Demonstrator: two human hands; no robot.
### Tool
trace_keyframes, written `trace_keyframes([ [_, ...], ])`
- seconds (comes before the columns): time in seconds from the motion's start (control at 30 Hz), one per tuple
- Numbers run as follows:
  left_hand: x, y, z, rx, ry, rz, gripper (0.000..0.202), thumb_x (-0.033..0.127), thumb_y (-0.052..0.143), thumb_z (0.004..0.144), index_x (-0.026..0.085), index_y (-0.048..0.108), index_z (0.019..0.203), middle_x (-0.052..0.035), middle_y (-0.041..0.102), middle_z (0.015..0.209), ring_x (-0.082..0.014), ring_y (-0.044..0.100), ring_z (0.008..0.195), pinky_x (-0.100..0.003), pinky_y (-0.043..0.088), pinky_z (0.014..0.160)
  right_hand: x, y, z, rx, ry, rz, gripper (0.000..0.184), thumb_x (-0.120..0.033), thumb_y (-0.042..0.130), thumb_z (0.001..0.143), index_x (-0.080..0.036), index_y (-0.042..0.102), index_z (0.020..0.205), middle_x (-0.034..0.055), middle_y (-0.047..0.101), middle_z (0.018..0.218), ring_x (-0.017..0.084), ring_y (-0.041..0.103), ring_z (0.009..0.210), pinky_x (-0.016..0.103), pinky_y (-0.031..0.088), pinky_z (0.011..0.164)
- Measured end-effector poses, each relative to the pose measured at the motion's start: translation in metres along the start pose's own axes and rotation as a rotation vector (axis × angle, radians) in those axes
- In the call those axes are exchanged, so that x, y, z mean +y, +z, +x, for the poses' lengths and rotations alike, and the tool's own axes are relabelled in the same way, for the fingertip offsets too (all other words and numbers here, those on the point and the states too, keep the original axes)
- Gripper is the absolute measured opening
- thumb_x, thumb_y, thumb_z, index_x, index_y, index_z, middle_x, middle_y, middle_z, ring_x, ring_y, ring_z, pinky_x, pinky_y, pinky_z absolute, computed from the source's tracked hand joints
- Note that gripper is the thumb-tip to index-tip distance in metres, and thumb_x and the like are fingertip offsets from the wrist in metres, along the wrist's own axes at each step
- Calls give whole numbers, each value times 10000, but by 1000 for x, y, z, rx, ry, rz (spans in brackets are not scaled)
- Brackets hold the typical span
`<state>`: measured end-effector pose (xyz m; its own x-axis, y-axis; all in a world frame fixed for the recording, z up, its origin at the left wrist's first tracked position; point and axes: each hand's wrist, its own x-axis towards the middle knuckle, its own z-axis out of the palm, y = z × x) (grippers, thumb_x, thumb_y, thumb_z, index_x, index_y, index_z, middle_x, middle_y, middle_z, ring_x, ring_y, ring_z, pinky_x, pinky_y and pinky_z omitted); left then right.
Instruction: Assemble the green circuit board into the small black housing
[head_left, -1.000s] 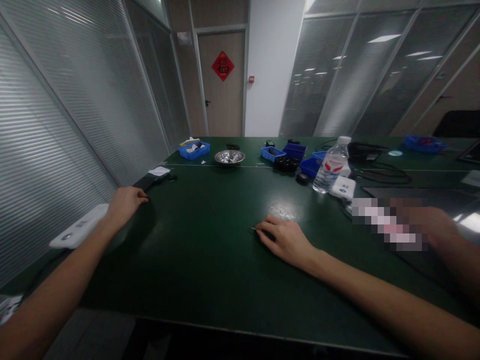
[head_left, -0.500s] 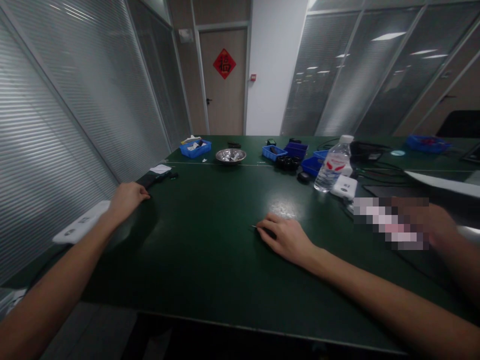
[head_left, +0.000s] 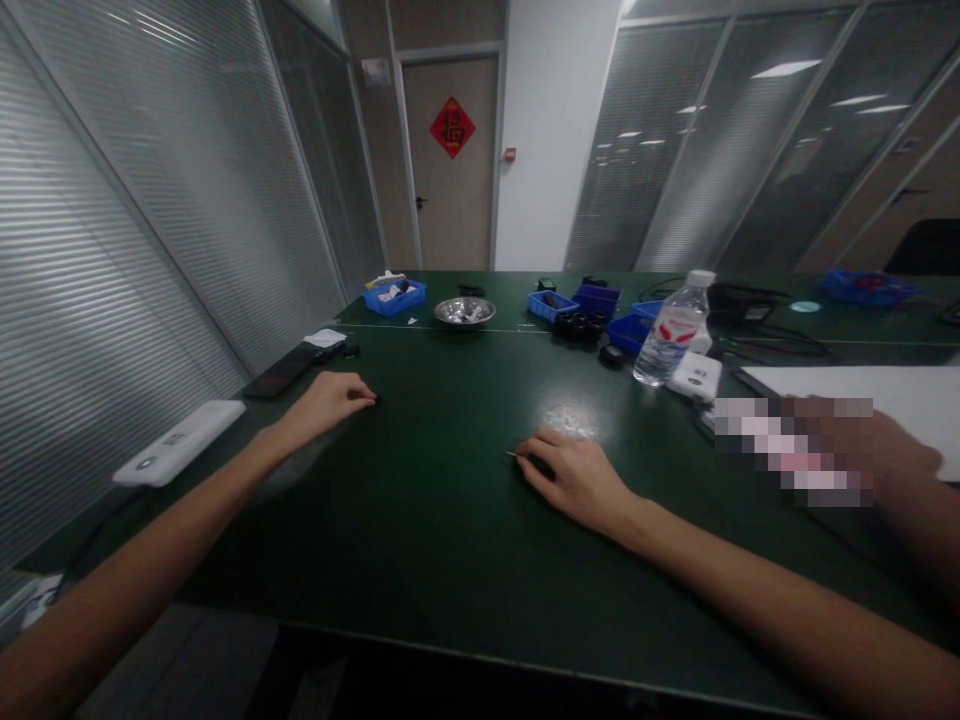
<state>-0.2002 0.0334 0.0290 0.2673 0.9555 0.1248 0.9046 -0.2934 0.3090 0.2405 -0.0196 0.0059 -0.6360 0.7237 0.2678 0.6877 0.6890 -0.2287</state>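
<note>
Low over the left part of the green table, my left hand (head_left: pixel 330 402) is closed in a pinch. A tiny dark piece (head_left: pixel 378 399) shows at its fingertips, too small to name. My right hand (head_left: pixel 571 466) rests on the table near the middle, thumb and forefinger pinched on a thin, light, pin-like piece (head_left: pixel 511 454) whose tip points left. Beyond my left wrist lies a flat black phone-like slab (head_left: pixel 280 374), and nearer me is a white power bank-like box (head_left: pixel 180 440) with a cable.
A metal bowl (head_left: pixel 465 313) and a blue basket (head_left: pixel 394 298) stand at the back. To the right are a water bottle (head_left: pixel 675 335), a black mouse (head_left: pixel 611 355) and a white box (head_left: pixel 696 376). Another person's hand (head_left: pixel 896 440) is by white paper (head_left: pixel 862 383); a blurred patch hides what it touches.
My left hand has moved right, away from the black slab, with a small dark piece now showing at its fingertips. My right hand stays put. At right, the white paper lies flatter.
</note>
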Motion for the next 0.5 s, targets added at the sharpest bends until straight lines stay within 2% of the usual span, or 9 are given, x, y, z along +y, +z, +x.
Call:
trace_keyframes([
  [0.17,114,43,2,-100,454,-238,213,316,622,974,259,762,1124,-60,729,1073,-197,693,951,-325,554,824,-2,-2,0,-9,9,-7,277,-347,474,1035,-231,700,1145,44,664,1049,157,649,814,283,477,704],
  [0.27,164,70,-6,-53,611,-377,174,293,641,971,269,762,1094,-64,743,1017,-194,698,922,-344,564,829,-1,-2,1,-12,3,-4,276,-350,470,1037,-233,692,1151,42,661,1049,160,646,822,284,468,708],
  [0.37,183,86,-13,22,687,-460,180,256,635,972,266,748,1112,-77,749,1048,-202,694,988,-363,566,892,0,0,1,-12,2,-8,267,-349,471,1036,-233,689,1138,37,658,1037,159,639,805,287,453,693],
  [0.5,181,85,-17,7,689,-526,203,237,614,984,246,731,1149,-89,749,1086,-205,694,1026,-382,560,927,1,2,1,-5,-5,0,246,-346,477,1033,-244,679,1131,29,657,1032,161,636,819,286,438,697],
])
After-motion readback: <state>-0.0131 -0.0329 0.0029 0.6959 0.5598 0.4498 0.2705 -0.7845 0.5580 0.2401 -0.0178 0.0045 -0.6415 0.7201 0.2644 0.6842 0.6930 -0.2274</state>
